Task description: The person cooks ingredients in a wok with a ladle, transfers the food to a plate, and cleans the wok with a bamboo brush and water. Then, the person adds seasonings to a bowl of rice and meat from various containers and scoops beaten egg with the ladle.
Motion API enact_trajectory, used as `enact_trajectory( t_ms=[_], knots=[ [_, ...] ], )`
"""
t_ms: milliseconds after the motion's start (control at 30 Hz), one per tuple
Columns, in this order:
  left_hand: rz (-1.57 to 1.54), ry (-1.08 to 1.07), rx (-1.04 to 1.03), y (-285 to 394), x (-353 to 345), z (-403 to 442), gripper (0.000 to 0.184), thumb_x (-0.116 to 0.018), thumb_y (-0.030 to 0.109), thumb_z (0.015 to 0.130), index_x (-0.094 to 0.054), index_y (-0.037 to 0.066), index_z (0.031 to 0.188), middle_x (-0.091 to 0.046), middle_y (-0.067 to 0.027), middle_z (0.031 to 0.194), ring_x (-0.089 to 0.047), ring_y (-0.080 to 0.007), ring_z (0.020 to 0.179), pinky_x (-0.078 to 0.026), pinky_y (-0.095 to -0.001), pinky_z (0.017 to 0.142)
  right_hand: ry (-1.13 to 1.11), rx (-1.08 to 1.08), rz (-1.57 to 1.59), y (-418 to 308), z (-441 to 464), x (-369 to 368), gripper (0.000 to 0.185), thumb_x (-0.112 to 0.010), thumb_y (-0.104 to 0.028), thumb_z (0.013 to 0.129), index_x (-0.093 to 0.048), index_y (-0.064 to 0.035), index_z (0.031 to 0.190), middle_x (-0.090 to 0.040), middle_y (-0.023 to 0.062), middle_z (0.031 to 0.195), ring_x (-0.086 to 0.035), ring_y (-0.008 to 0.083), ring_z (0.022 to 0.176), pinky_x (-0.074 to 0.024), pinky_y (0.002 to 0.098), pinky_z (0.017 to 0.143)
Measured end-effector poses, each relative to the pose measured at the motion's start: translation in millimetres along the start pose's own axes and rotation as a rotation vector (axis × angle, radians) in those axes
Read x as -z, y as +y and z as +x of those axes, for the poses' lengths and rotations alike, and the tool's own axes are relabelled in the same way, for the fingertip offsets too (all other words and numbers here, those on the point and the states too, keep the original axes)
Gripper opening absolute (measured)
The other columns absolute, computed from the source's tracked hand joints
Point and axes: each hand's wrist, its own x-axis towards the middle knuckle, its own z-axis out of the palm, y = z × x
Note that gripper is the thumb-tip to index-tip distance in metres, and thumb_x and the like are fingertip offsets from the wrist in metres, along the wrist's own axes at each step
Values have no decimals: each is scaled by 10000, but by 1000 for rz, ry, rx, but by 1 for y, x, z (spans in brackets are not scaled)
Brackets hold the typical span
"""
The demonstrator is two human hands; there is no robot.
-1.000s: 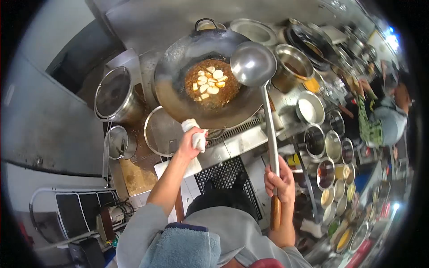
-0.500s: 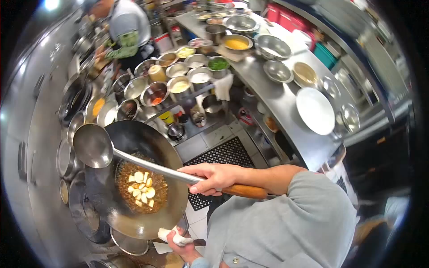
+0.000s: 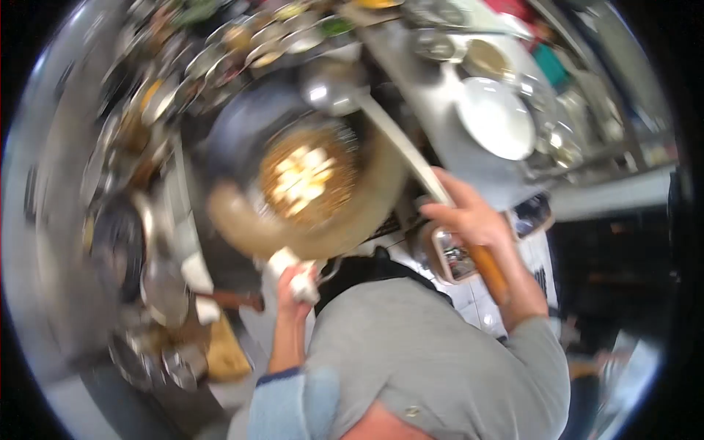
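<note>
A large wok [image 3: 249,224] appears upper middle in the head view, blurred by motion. Bubbling brown sauce [image 3: 336,204] lies inside it, with a heap of pale yellow-white slices [image 3: 302,176] in the middle. My left hand [image 3: 287,302] is closed around a folded white cloth [image 3: 304,286] at the wok's near rim. My right hand [image 3: 475,220] grips a long ladle [image 3: 407,143] with a metal shaft and wooden end. The ladle's bowl reaches over the wok's far right side. What the cloth covers at the rim is hidden.
Several metal bowls of ingredients [image 3: 264,53] stand beyond the wok. To the right, a white plate [image 3: 497,119] sits on a steel counter [image 3: 433,95]. A dark pan [image 3: 117,246] and a wooden board [image 3: 226,350] are at left. A tiled floor [image 3: 480,304] shows below.
The wok, held by my left hand, has moved up and right in view, off its earlier spot. The ladle has swung to the wok's far right side. My view has turned downward.
</note>
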Motion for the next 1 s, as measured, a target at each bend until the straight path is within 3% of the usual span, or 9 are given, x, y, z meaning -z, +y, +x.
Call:
enact_trajectory(
  t_ms=[67, 167, 333, 400, 600, 667, 733, 833, 1000],
  knots=[
    [67, -67, -2, -3, -14, 6, 152, -577, 134, 782, -550, -5, 836, -596, -112, 734, -582, -180, 635, -485, -293, 596, 69, 94, 45, 21, 5, -1, 605, -606, -109, 832, -378, -75, 1391, -529, 18, 751, -427, 59, 420, -355, 237, 357],
    [91, -36, 1, -7, -21, 4, 177, -592, 113, 769, -561, -20, 882, -599, -102, 742, -586, -170, 642, -478, -284, 581, 123, 40, -183, 28, 6, -10, 627, -588, -95, 832, -348, -66, 1411, -601, 108, 823, -565, 170, 520, -461, 300, 467],
    [124, -62, 35, -5, -14, 9, 148, -595, 112, 769, -573, -11, 848, -599, -100, 748, -585, -167, 646, -477, -284, 583, 114, 320, -616, 63, 21, -51, 656, -584, -90, 826, -293, -30, 1411, -591, 305, 1062, -579, 446, 985, -461, 436, 852],
    [138, -69, 26, 0, -12, 13, 148, -600, 106, 765, -567, -18, 838, -591, -101, 743, -586, -173, 654, -480, -286, 615, -27, 129, -671, 57, 6, -71, 680, -584, -82, 823, -270, -35, 1423, -584, 327, 1029, -570, 460, 980, -451, 450, 865],
    [167, -68, 7, 20, 6, 11, 142, -605, 113, 766, -581, -11, 832, -600, -101, 735, -590, -173, 646, -478, -293, 587, 155, 280, -671, 39, -24, -77, 674, -542, -58, 826, -260, -45, 1438, -606, 309, 1030, -596, 440, 983, -448, 452, 865],
    [182, -68, -4, 27, 7, 10, 133, -604, 109, 768, -585, -6, 831, -603, -99, 733, -590, -172, 638, -476, -295, 570, 244, 406, -715, 42, -6, -68, 640, -523, -64, 841, -275, -43, 1430, -617, 298, 983, -641, 405, 839, -488, 435, 764],
    [194, -66, -16, 30, 7, 13, 123, -603, 106, 770, -588, -1, 830, -605, -96, 731, -590, -170, 632, -474, -296, 554, 183, 133, -520, 32, -2, -80, 599, -527, -109, 876, -297, -50, 1425, -622, 191, 819, -594, 228, 561, -473, 348, 503],
    [193, -101, -80, 26, 4, 33, 83, -602, 82, 783, -594, 16, 832, -603, -76, 737, -584, -150, 632, -468, -288, 548, 79, -150, -212, 45, 3, -112, 575, -518, -172, 916, -292, -65, 1433, -533, 53, 689, -460, 88, 451, -385, 259, 347],
    [138, -92, -3, 21, 12, 70, 50, -596, 63, 782, -589, 30, 820, -600, -61, 720, -593, -148, 626, -473, -279, 535, -324, -329, 909, 68, 26, -143, 349, -460, -88, 939, -378, -46, 1276, -365, -5, 692, -343, 21, 419, -316, 188, 290]
  ],
)
